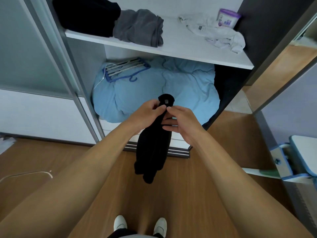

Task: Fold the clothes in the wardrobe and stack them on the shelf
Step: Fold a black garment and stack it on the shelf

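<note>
left hand (pixel 147 114) and right hand (pixel 181 122) both pinch the top of the black garment (pixel 154 152), which hangs bunched and not yet folded. up at 12 o'clock is the shelf (pixel 180 42). at 11 a black pile (pixel 85 14) and a grey garment (pixel 139 26) lie roughly folded; at 1 a white garment (pixel 219 35) lies crumpled. judged partway done: these two remain.

Light: soft, even, rather dim daylight; cool cast on wardrobe (pixel 85 54).
Brightest: strip at the upper right edge.
Shadows: faint under shelf (pixel 175 36); deep in the recess right of the duvet (pixel 154 83).
Exposure: black garment (pixel 154 145) crushed to flat black.
Sheen: mild on floor (pixel 188 194).
Blur: white cloth (pixel 221 33) and tub (pixel 228 17) smeared.
Distortion: wide-angle; wardrobe lines lean, bottom corners stretched.
</note>
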Tool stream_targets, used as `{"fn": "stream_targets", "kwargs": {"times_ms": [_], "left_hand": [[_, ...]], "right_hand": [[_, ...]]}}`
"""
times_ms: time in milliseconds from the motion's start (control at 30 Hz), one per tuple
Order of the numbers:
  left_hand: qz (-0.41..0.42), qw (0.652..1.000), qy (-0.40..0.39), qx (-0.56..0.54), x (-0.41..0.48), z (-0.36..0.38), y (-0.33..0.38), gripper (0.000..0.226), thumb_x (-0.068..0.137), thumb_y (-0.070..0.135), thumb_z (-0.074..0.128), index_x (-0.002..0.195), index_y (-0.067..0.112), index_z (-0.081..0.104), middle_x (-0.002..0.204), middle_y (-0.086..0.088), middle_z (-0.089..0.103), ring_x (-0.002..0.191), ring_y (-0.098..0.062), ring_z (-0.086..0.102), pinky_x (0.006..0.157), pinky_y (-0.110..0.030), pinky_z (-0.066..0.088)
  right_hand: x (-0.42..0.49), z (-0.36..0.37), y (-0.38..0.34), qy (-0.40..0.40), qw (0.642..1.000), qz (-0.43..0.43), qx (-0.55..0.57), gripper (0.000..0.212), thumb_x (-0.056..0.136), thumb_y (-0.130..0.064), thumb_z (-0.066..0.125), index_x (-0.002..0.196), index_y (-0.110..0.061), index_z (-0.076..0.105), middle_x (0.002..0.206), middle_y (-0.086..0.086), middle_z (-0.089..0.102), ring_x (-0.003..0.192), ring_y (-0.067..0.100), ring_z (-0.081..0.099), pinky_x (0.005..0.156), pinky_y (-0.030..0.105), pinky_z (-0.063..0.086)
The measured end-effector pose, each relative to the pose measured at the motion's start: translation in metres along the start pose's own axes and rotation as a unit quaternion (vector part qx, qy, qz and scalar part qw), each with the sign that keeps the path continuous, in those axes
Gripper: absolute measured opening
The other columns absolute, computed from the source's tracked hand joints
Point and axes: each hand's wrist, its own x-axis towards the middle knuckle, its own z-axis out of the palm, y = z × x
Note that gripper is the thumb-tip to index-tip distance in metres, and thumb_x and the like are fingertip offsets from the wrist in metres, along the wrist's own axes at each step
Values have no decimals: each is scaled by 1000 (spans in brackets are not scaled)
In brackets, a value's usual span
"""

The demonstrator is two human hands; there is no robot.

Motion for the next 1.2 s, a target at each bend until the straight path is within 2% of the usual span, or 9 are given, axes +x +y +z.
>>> {"fn": "stream_targets", "kwargs": {"times_ms": [200,367,500,600,700,800,900,1000,1200], "left_hand": [[6,996,-29,-83,0,-4,-5,11,93,23,70,100,14,68,92,1,69,87,-11,66,88,-30,50],[30,994,-78,-63,-5,-7,-5,42,86,-1,69,126,8,60,124,-10,67,120,-20,62,108,-38,46],[44,997,-49,-31,-5,-3,4,41,85,-10,53,116,13,66,109,-6,74,101,-15,69,98,-35,52],[47,996,-70,-12,-7,-5,5,41,88,-7,48,107,21,71,97,1,77,90,-10,71,85,-27,54],[61,994,-90,-11,-9,-12,7,38,91,-5,51,102,23,73,93,1,77,87,-11,72,81,-25,55],[82,992,-89,-25,-10,-19,11,33,92,-5,54,101,22,73,91,2,77,85,-9,71,79,-22,55],[91,992,-80,-30,-10,-26,12,28,92,-4,56,105,17,70,96,-2,77,83,-12,71,76,-21,56],[105,991,-69,-35,-12,-32,8,22,92,1,58,102,20,56,87,-5,73,67,-12,61,59,-21,48],[156,982,31,104,-14,-35,-14,22,85,15,63,88,28,45,72,16,55,63,-3,48,62,-19,41]], "right_hand": [[-6,-6,1,7,994,-76,-77,15,97,-7,60,95,-16,73,80,-1,75,76,18,75,59,22,55],[-5,-13,-6,48,978,-134,-150,18,92,-1,64,87,-14,75,71,7,71,55,15,62,55,26,50],[0,-11,-4,86,955,-174,-222,5,85,-13,75,88,-14,70,73,-5,64,62,9,57,66,29,50],[7,-17,-1,107,935,-177,-288,42,77,-33,82,105,-19,54,103,-6,58,92,9,54,75,18,43],[9,-25,-6,14,931,-201,-303,58,80,-38,80,128,-28,49,130,-11,52,123,2,45,90,7,33],[11,-26,-12,-18,923,-206,-326,34,83,-44,75,108,-28,60,102,-13,65,94,-3,60,78,11,43],[14,-20,-11,2,915,-220,-338,35,84,-48,72,82,-16,58,71,-9,56,61,0,51,57,14,38],[12,-14,-12,19,908,-256,-330,40,83,-49,70,75,-13,53,64,-9,48,56,2,44,54,18,35],[10,-3,-23,28,900,-288,-327,22,86,-40,71,77,-23,62,71,-12,61,68,4,58,65,20,44]]}}
